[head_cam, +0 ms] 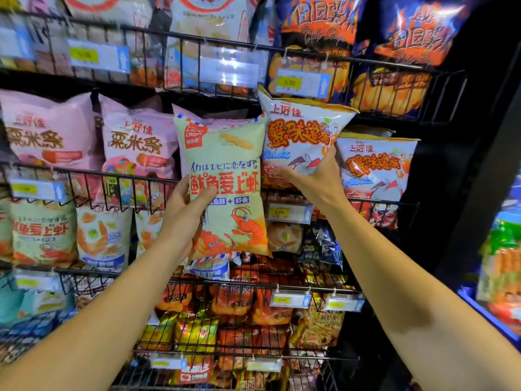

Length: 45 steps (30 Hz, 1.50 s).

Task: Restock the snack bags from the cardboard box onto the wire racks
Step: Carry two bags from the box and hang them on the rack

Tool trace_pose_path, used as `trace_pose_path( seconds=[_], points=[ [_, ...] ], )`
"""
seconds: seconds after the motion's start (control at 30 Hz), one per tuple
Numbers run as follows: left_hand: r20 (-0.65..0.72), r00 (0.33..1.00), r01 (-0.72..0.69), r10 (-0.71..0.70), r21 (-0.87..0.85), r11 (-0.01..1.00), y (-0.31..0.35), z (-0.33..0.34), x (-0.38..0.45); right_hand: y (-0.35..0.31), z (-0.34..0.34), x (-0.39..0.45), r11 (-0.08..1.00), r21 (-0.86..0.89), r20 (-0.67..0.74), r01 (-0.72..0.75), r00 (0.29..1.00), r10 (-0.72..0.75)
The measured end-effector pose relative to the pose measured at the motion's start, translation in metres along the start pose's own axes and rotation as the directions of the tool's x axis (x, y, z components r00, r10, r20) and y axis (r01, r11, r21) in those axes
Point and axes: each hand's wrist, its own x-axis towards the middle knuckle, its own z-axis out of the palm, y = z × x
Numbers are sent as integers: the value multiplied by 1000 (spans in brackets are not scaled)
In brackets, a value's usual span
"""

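Observation:
My left hand grips a pale green snack bag with a shrimp and crab drawing, held upright in front of the middle wire rack. My right hand holds a white crab-flavour bag with orange lettering by its lower edge, tilted, just above the rack's right section. A matching white bag stands in the rack to the right. The cardboard box is out of sight.
Pink bags fill the rack's left part. An upper rack holds blue-orange chip bags with price tags. Lower racks are packed with red, orange and gold bags. A dark shelf post rises at right, beside a blue shelf.

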Motion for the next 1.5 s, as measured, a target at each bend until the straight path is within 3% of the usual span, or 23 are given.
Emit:
trace_pose_path(
  seconds=[0.07, 0.5, 0.73, 0.9, 1.1, 1.23, 1.5],
  points=[
    [-6, 1000, -7, 7, 4, 1000, -3, 0, 3, 2, -2, 3, 999, -34, 64, 20, 998, -17],
    [43, 998, -49, 50, -25, 998, -17, -3, 7, 18, -4, 27, 965, -253, 76, -64, 993, 85],
    [23, 998, -58, 59, -42, 997, -18, -2, 8, 3, 35, 14, 926, -370, 93, -73, 989, 115],
    [17, 998, -60, 60, -27, 998, -11, 1, 5, 6, 8, 18, 969, -204, 123, -140, 978, 167],
    [6, 999, -51, 52, -19, 998, -5, 4, 3, 2, -1, 6, 990, -114, 168, -86, 980, 104],
    [5, 999, -38, 38, -27, 999, -5, 4, 0, 2, -10, -2, 990, -119, 199, -80, 974, 103],
    [-3, 999, -36, 36, -22, 999, -9, 2, 5, 15, -14, 16, 975, -222, 112, 9, 994, 17]
  ],
)
